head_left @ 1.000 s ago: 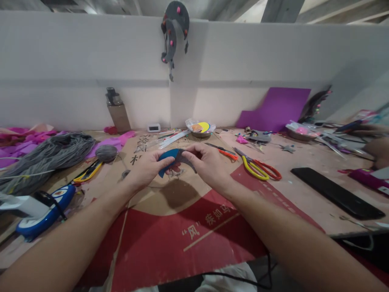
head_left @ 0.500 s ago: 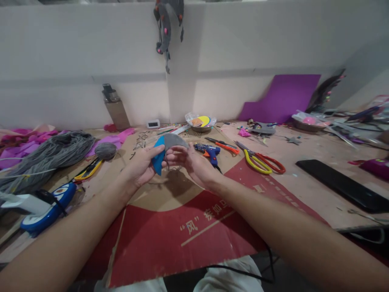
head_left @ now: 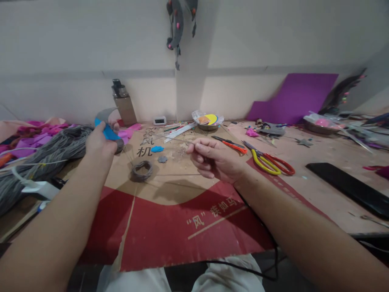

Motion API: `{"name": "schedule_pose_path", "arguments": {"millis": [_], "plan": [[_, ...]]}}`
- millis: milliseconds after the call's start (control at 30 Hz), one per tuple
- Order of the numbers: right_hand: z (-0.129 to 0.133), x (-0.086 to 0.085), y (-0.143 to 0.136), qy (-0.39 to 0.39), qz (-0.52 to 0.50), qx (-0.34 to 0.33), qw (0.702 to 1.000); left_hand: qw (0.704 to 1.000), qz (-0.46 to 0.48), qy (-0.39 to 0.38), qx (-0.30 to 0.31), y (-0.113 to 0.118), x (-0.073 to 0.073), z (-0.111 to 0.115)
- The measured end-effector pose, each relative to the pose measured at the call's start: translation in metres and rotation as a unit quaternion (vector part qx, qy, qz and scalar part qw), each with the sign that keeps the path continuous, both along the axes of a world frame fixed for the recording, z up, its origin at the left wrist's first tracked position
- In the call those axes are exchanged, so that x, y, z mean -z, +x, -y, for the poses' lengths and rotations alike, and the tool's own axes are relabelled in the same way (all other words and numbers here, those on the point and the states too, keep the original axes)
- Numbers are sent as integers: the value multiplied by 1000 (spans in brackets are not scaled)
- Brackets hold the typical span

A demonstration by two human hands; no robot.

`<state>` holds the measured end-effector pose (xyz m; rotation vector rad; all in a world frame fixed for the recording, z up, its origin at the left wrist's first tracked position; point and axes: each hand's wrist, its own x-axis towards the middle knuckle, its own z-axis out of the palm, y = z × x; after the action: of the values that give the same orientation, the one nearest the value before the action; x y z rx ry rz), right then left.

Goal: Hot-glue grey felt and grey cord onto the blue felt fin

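Hands now parted: left hand [head_left: 99, 142] gripping blue-gray crescent [head_left: 108, 132], free of right hand [head_left: 214, 159]; right grip pinched closed, contents unclear; yarn coil [head_left: 142, 177] between.

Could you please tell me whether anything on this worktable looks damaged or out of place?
The cardboard laid over the table looks worn: its front edge is ragged, and a rough pale line runs up its left part.

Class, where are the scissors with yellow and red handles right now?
In the head view, the scissors lie right of centre, between the orange-handled utility knife on their left and the long black object on their right.
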<state>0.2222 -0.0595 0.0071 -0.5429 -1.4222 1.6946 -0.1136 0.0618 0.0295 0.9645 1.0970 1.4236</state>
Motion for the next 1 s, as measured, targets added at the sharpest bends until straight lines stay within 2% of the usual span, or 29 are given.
{"name": "schedule_pose_path", "arguments": {"millis": [67,133,167,233,267,333,433,500,567,633,700,767,833,900,1000], "plan": [[2,0,-1,28,81,-44,995,996,41,55,-63,9,2,4],[2,5,-6,103,204,-36,973,992,63,76,-75,30,4,14],[1,8,-9,148,259,5,955,994,63,70,-57,44,6,21],[-2,16,-15,211,317,129,916,998,32,45,-2,76,11,37],[-4,20,-18,217,315,187,905,999,23,37,17,91,14,46],[-7,26,-23,189,267,250,911,998,7,18,64,118,20,63],[-9,31,-30,114,133,233,957,988,-1,23,153,141,27,82],[-8,33,-35,62,49,198,977,983,8,32,179,146,30,87],[-5,34,-39,12,-5,170,985,984,18,36,176,145,34,85],[-3,36,-41,-22,-3,143,989,986,26,42,162,143,39,81],[-1,37,-41,-21,55,137,989,987,35,48,149,141,43,76],[0,38,-40,41,143,175,973,990,41,46,129,139,45,74],[1,37,-38,142,222,222,939,993,42,38,99,139,43,74],[1,35,-36,215,273,236,907,996,43,29,74,138,38,75],[2,35,-34,241,312,228,890,997,62,12,51,133,25,75]]}}
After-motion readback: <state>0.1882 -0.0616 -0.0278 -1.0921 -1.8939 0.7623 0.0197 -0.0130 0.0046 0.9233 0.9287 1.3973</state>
